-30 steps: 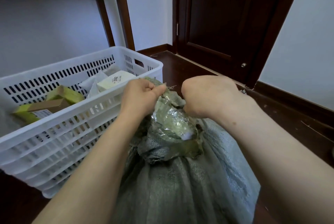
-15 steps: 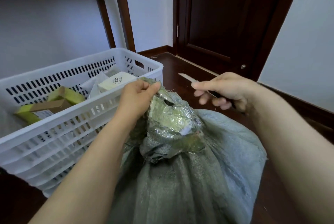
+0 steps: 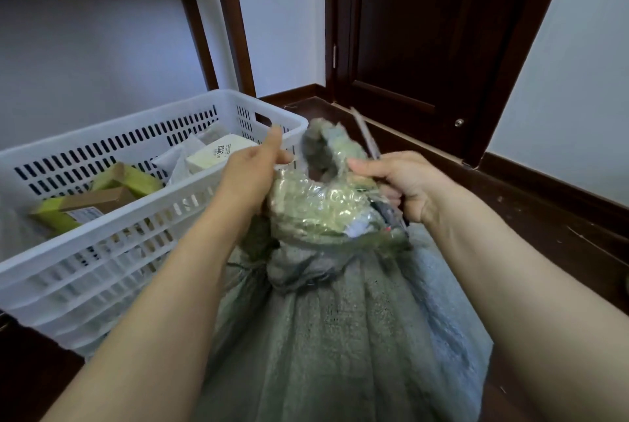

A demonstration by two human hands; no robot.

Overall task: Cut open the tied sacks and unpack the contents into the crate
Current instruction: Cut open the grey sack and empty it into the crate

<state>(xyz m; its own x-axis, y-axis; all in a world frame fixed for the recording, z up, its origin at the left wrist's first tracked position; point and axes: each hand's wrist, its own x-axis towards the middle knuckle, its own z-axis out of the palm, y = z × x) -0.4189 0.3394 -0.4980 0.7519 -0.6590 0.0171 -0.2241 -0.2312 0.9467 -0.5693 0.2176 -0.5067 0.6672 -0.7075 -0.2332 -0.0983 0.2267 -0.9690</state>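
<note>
Centre frame, your left hand [image 3: 250, 178] grips the grey woven sack [image 3: 323, 336] while your right hand [image 3: 406, 185] clasps a slim grey knife [image 3: 366, 136].

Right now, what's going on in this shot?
A person is opening a grey-green sack. The left hand holds its taped neck, while the right hand grips a knife, blade pointing up beside the neck. The neck looks not yet cut. The white crate on the left already holds a few boxes.
</note>
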